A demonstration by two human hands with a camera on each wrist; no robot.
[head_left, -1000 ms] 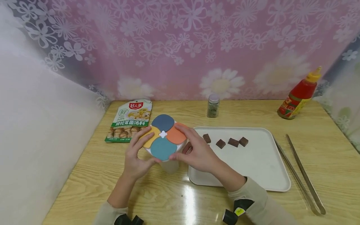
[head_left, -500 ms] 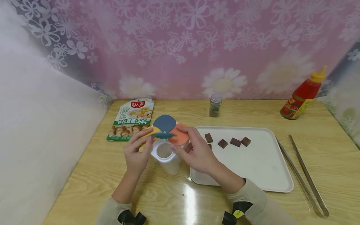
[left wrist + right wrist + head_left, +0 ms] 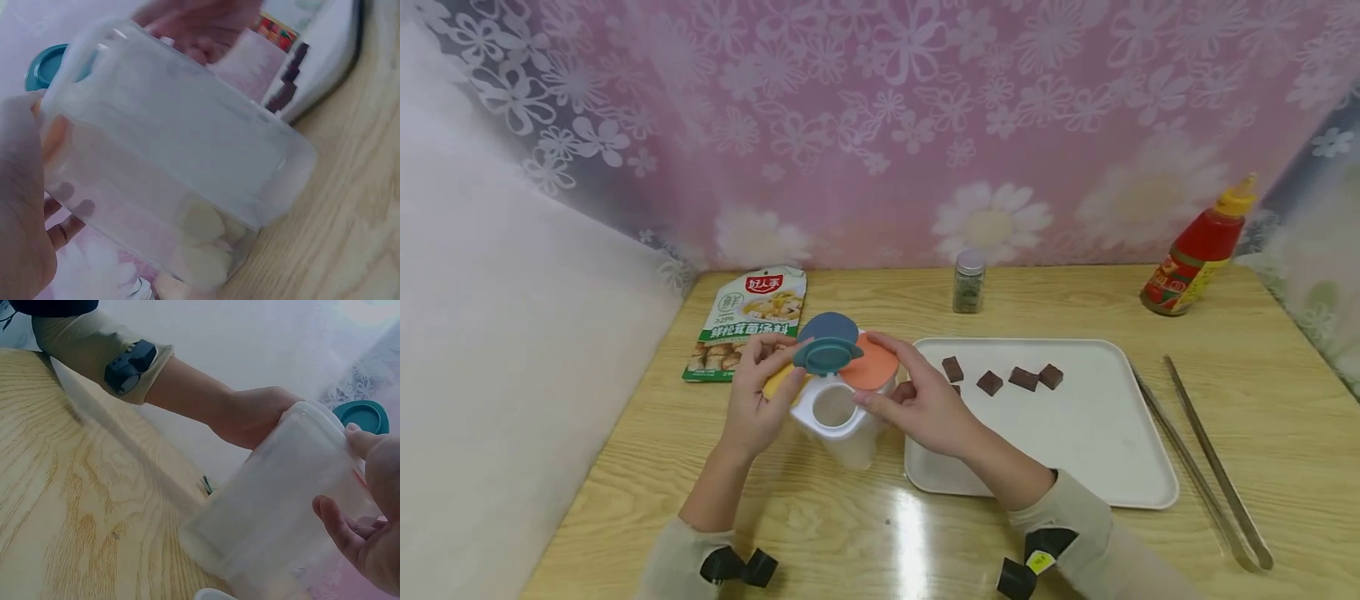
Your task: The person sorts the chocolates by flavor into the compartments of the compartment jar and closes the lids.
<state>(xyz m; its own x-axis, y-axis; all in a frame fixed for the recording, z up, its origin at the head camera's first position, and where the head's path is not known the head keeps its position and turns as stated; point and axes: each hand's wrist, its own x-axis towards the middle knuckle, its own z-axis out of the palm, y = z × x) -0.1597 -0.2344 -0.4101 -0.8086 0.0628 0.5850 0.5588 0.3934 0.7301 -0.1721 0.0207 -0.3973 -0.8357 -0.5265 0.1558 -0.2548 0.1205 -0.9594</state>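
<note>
A translucent storage canister [image 3: 854,452] with a white top stands between both hands. Its teal flap [image 3: 829,357] is raised, exposing a round opening. Blue [image 3: 829,326], orange [image 3: 872,367] and yellow [image 3: 780,384] flaps lie down around it. My left hand [image 3: 756,410] holds the canister's left side at the yellow flap, thumb close to the raised teal one. My right hand [image 3: 929,410] grips the opposite side, fingers over the orange flap and thumb beside the opening. Pale rounded pieces [image 3: 203,232] show low inside the canister in the left wrist view.
Right of the canister, a white tray [image 3: 1060,450] carries several dark brown cubes [image 3: 990,382]. Metal tongs [image 3: 1213,467] lie beside it. Along the back are a food packet [image 3: 752,312], a small spice jar [image 3: 968,283] and a red sauce bottle [image 3: 1198,250].
The teal flap has swung up from lying flat, uncovering the opening beneath. My left thumb has moved up from the lid's front edge to the flap. My right hand keeps its hold.
</note>
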